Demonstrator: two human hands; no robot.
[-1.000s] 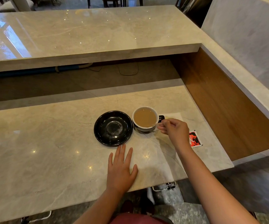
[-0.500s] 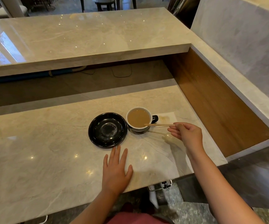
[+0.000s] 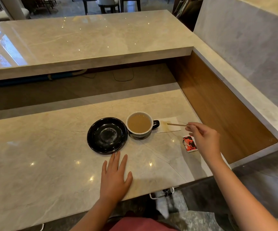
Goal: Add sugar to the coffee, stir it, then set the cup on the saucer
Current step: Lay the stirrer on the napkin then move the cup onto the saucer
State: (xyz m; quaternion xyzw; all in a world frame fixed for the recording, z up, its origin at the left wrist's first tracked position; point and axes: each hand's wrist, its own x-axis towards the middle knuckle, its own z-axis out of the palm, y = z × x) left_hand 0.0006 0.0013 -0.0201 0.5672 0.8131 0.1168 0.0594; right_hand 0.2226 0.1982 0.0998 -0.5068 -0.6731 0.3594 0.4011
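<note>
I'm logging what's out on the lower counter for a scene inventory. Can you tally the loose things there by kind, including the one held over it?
Saucer: 1
Cup of coffee: 1
Napkin: 1
Stir stick, held in the right hand: 1
Sugar packet: 1
Total: 5

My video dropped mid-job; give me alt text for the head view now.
Right hand holds a wooden stirrer over a stained napkin, beside the coffee cup. Cup stands on the counter next to the empty black saucer; left hand lies flat.
</note>
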